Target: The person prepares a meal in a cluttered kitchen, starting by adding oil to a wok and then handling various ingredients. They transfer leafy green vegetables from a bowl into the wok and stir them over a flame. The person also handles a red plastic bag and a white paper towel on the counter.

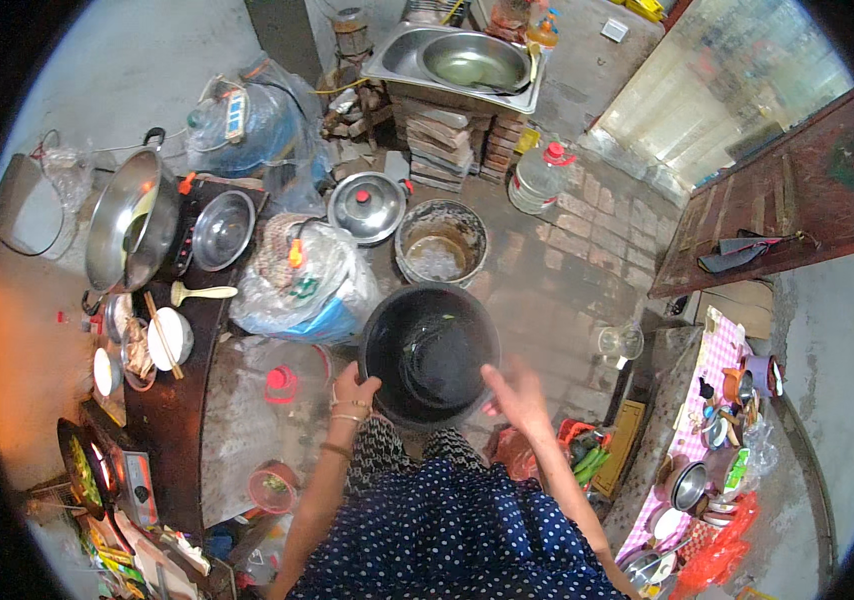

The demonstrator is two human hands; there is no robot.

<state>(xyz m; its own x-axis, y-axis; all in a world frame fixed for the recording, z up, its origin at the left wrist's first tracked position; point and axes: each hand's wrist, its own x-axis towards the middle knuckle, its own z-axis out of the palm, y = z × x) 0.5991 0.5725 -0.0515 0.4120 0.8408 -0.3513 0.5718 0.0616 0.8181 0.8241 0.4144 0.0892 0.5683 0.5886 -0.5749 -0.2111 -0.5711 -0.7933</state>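
Observation:
A round black plastic basin (445,349) is in front of my body, with a few small green bits inside. My left hand (355,394) grips its lower left rim. At the right rim is my right hand (513,390), slightly blurred, fingers spread; whether it touches the rim I cannot tell. Just beyond the basin stands a stained bucket (442,244) holding cloudy liquid, beside a metal lid or lidded pot (367,208) with a red knob. A bulky plastic bag (307,285) lies to the basin's left.
At the left, a dark table (164,420) bears a large wok (130,225), bowls and chopsticks. A steel sink (404,56) stands at the far end. A large clear bottle (539,180) is on the brick floor. On the right, a checked cloth (704,382) lies under pots and utensils.

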